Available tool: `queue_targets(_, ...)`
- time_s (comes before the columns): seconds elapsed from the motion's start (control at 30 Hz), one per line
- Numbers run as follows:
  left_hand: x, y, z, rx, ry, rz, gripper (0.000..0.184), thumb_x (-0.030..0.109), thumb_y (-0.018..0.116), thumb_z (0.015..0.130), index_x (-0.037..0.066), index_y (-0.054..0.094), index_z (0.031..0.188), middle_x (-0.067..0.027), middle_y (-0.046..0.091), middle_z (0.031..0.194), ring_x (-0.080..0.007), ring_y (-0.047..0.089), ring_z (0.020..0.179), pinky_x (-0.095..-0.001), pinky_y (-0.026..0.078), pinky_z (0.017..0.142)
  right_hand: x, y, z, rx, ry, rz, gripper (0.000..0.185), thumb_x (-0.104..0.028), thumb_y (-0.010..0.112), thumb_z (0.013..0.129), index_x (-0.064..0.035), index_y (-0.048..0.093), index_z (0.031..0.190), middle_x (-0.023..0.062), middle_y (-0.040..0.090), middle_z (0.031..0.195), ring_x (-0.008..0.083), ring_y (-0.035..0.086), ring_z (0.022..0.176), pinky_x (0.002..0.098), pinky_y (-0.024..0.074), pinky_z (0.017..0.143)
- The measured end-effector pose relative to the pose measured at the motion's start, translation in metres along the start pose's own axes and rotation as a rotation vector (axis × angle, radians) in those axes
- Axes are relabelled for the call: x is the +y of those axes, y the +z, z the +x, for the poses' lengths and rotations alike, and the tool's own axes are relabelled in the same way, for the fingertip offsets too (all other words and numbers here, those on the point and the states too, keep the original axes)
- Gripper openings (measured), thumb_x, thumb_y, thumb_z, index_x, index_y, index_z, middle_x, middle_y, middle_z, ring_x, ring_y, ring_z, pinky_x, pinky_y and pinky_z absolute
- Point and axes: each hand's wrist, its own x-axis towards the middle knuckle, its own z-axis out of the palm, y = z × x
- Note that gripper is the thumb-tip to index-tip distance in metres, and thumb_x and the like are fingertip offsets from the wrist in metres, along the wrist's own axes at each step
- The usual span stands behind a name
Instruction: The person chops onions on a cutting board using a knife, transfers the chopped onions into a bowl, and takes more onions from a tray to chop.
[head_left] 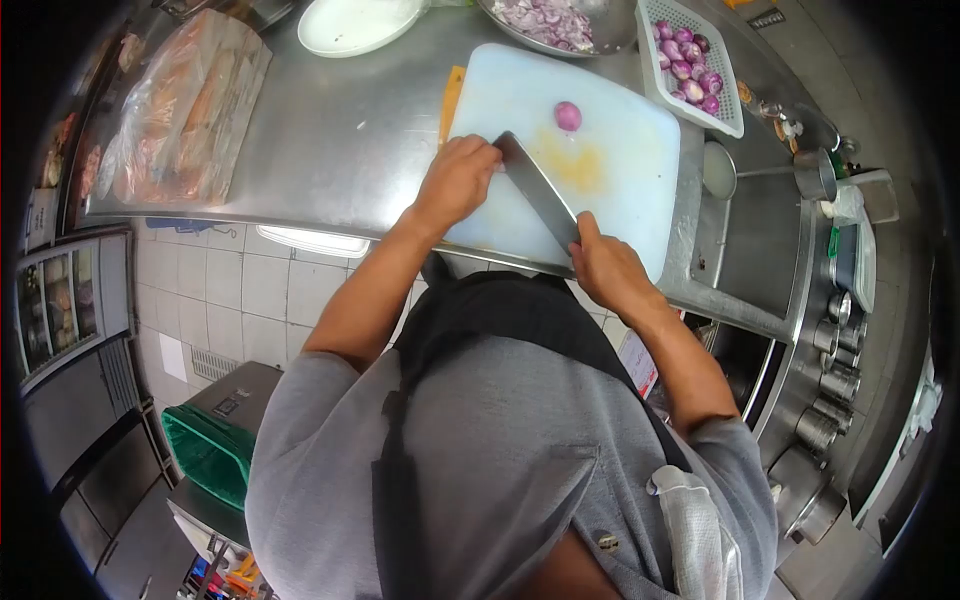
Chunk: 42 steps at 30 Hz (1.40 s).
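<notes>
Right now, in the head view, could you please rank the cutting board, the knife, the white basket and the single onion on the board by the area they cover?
Largest to smallest:
1. Cutting board
2. White basket
3. Knife, long but narrow
4. Single onion

Bright light glazes the counter (335,130); edges warp.

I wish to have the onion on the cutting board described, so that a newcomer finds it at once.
On the steel table, find the large white cutting board. Toward its far side, beyond the knife, lies a round purple onion. It sits alone, unlike the whole onions in the white basket and the chopped pieces in the metal bowl.
</notes>
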Motion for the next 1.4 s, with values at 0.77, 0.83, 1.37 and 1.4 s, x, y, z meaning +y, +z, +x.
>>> queue_targets(0.77,0.031,0.024,0.024,-0.196,-0.081,0.115,0.019,0.002,0.074,0.087,0.003,0.070,0.106,-0.0145,0.068,0.102,-0.0352,0.068,0.093,-0.0426,0.055,0.082,0.051,-0.006,0.011,0.090,-0.050,-0.041,0.016,-0.006,0.051,0.098,-0.0008,0.045,0.112,0.0295,0.069,0.079,0.0516,0.068,0.075,0.0621,0.0501,0.068)
queue_targets(0.83,0.033,0.024,0.026,-0.180,-0.069,0.110,0.017,0.000,0.072,0.088,0.002,0.070,0.105,-0.0140,0.068,0.099,-0.0349,0.068,0.093,-0.0427,0.055,0.082,0.045,-0.027,0.002,0.152,-0.104,-0.042,0.015,-0.005,0.050,0.098,-0.0007,0.045,0.111,0.0294,0.068,0.078,0.0520,0.067,0.075,0.0622,0.0502,0.068)
queue_targets(1.37,0.033,0.026,0.006,-0.056,-0.011,0.082,0.014,-0.004,0.073,0.084,0.004,0.068,0.095,-0.0121,0.066,0.094,-0.0345,0.066,0.091,-0.0430,0.054,0.081,0.031,-0.022,-0.010,0.088,-0.085,0.010,0.014,-0.009,0.050,0.102,-0.0013,0.042,0.111,0.0275,0.068,0.076,0.0520,0.067,0.076,0.0630,0.0491,0.071)
queue_targets(1.4,0.031,0.028,0.006,-0.048,-0.003,0.078,0.015,-0.004,0.073,0.084,0.004,0.069,0.096,-0.0120,0.067,0.094,-0.0345,0.066,0.091,-0.0429,0.054,0.081,0.031,-0.013,-0.005,0.057,-0.074,0.003,0.015,-0.009,0.050,0.102,-0.0013,0.042,0.112,0.0276,0.068,0.076,0.0521,0.067,0.075,0.0629,0.0490,0.071)
